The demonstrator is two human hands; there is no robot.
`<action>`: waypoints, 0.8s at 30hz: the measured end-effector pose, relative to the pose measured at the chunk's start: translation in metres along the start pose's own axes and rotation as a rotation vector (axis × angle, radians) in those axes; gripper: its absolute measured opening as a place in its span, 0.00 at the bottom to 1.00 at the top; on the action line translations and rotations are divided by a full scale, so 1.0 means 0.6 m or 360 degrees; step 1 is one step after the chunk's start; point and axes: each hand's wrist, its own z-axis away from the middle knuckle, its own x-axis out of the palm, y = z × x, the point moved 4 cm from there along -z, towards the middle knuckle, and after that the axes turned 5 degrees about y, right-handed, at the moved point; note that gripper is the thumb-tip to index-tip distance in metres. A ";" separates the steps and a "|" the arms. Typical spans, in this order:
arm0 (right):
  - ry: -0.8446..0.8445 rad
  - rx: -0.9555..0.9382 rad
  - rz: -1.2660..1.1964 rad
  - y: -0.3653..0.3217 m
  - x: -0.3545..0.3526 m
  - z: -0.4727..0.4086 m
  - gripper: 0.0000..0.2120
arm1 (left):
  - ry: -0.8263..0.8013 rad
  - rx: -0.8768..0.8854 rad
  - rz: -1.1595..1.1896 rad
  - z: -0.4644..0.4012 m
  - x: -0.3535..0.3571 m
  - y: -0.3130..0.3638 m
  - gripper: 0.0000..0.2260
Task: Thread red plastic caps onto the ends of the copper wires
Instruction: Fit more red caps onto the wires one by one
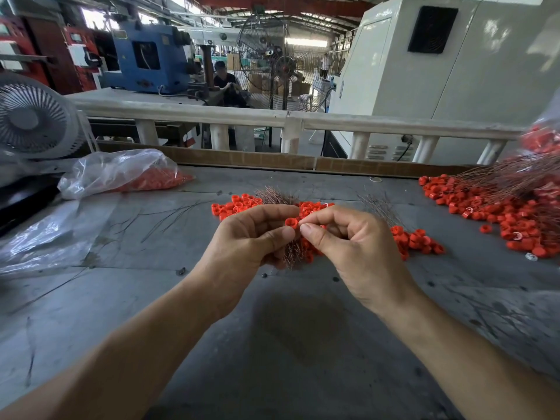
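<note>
Red cap (291, 222) sits between both hands — left hand (248, 237) pinches it and grips a copper wire bundle (292, 253), right hand (348, 237) pinches a thin wire at it.

Factory floor, big steel-truss roof w/ red beams (281, 4), blue machine (148, 56) at back left, white machine cabinet (454, 71) at right, industrial pedestal fan (272, 62), seated worker (225, 83) in bkgd, grey workbench (288, 328) w/ bulk red caps (500, 213) at its right edge.
</note>
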 end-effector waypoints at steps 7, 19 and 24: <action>0.0002 -0.0003 0.0017 0.003 -0.003 0.000 0.04 | 0.0023 0.0070 -0.0018 -0.001 -0.004 0.002 0.09; 0.0048 0.0030 -0.0023 0.003 -0.003 0.001 0.05 | 0.0094 0.0009 0.0062 -0.003 -0.008 0.002 0.10; 0.0026 0.0062 -0.0048 0.005 -0.002 0.001 0.04 | 0.0118 -0.0028 0.0108 -0.003 -0.007 0.001 0.10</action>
